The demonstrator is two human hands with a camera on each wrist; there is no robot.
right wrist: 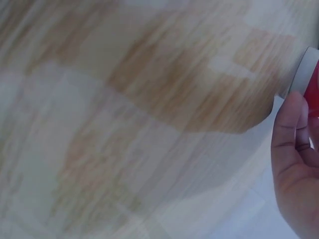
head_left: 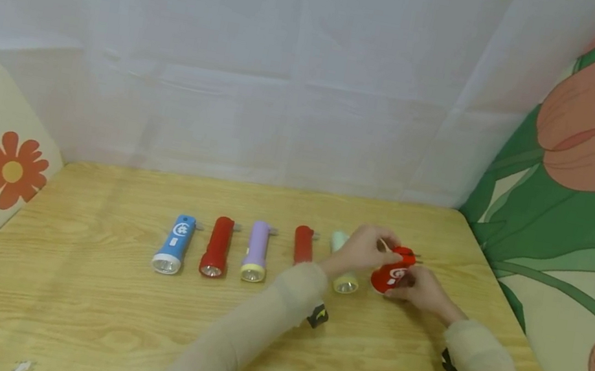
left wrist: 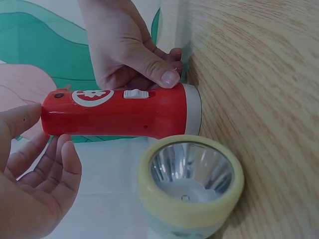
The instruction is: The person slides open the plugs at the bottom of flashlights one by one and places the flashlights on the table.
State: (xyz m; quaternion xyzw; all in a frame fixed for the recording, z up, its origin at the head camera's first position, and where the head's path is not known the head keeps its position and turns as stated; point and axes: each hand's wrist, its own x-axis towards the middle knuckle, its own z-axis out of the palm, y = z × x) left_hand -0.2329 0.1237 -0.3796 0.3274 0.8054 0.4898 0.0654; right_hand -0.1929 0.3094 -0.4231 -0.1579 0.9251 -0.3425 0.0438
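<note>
A red flashlight [head_left: 394, 272] with a white emblem and switch stands on its white-rimmed lens end on the table, between both hands. At its tail, my left hand [head_left: 362, 249] holds the end, with fingertips against the end and side in the left wrist view. Lower down, near the lens end, my right hand [head_left: 424, 290] grips the body, thumb in front and the other fingers partly hidden. Close beside it lies a mint flashlight [head_left: 345, 283] with a yellow rim, its lens facing my side; the left hand partly covers it in the head view.
Left of the hands a row of flashlights lies on the wooden table [head_left: 106, 304]: blue [head_left: 178, 241], red [head_left: 218, 244], purple [head_left: 258, 244] and another red one [head_left: 303, 244], partly behind my left sleeve. A white cloth [head_left: 291, 79] hangs behind, and flowered cloth [head_left: 571, 244] borders the right side.
</note>
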